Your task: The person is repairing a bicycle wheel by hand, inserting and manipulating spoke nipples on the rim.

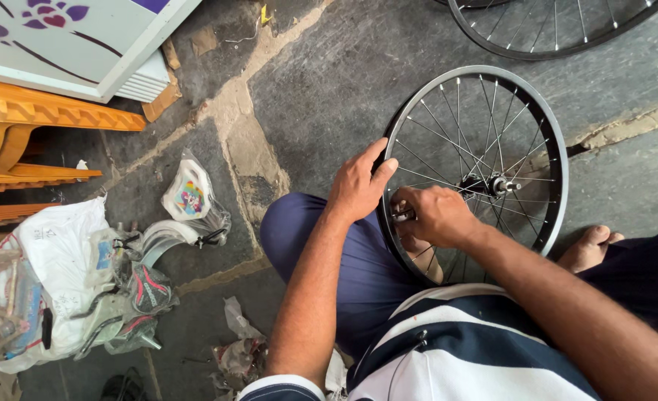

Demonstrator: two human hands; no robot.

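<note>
While braced upright on stone floor [321, 82] between knee [299, 223] & bare foot [589, 249], spoked wheel [559, 148] got worked from both sides. Left hand [359, 186] clamped on rim, fingers curled over top edge. Right hand [437, 215] closed round small tool at spokes nr rim. Hub [496, 184] just beyond knuckles. 2nd wheel [552, 33] lay further back.

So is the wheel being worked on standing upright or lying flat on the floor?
Upright: the wheel stands on edge against the knee, left hand on its rim.
</note>
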